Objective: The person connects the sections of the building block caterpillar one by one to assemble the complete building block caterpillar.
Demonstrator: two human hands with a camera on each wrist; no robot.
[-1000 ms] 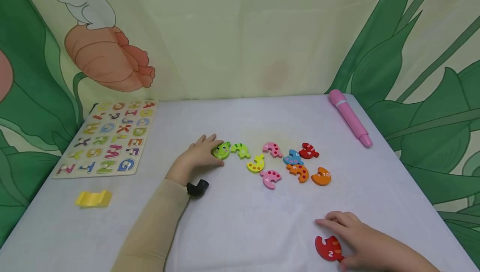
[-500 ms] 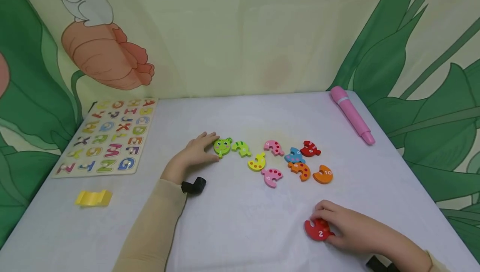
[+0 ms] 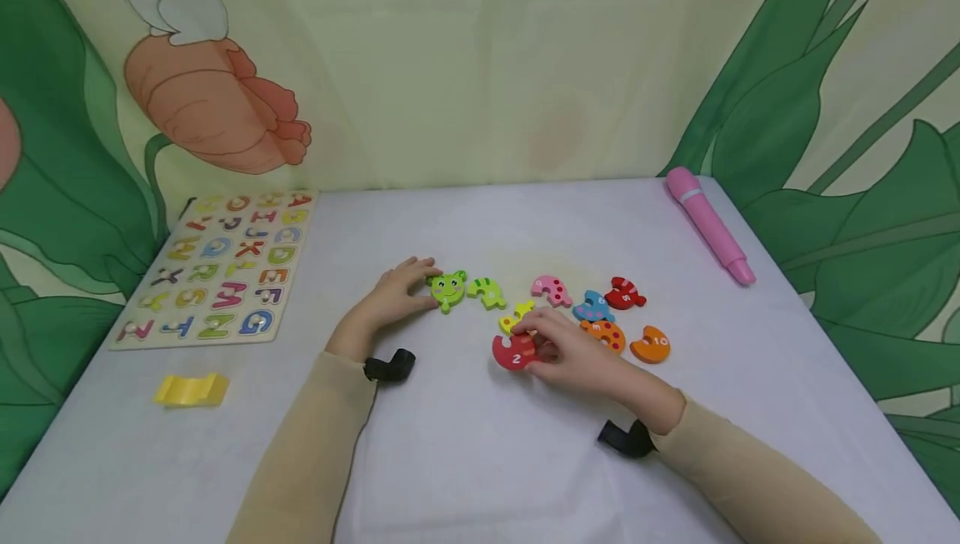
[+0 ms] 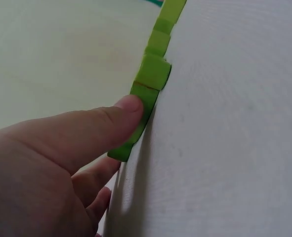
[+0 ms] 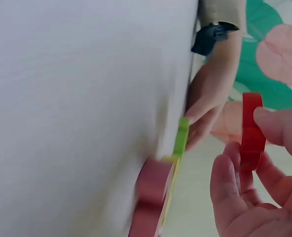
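My left hand (image 3: 393, 298) holds the green caterpillar head piece (image 3: 447, 289) flat on the table, thumb and forefinger at its left side. In the left wrist view, the thumb (image 4: 128, 108) lies against the piece's edge; the other fingers are partly hidden. Right of it lies a striped green puzzle piece (image 3: 487, 292). My right hand (image 3: 573, 354) pinches the red puzzle piece numbered 2 (image 3: 513, 353) between thumb and fingers, raised off the table in the right wrist view. This hand partly covers a yellow piece (image 3: 514, 319) and hides a pink one.
Rightward lie a pink piece (image 3: 551, 289), a blue piece (image 3: 592, 306), a red striped piece (image 3: 625, 293), a dotted orange piece (image 3: 606, 334) and an orange 10 (image 3: 651, 345). Further out are an alphabet board (image 3: 217, 273), a yellow block (image 3: 191, 391) and a pink microphone-shaped toy (image 3: 711, 226).
My right hand took hold of the red 2 piece near the front right and carried it left and away from me, towards the green pieces. My left hand stayed at the caterpillar head.
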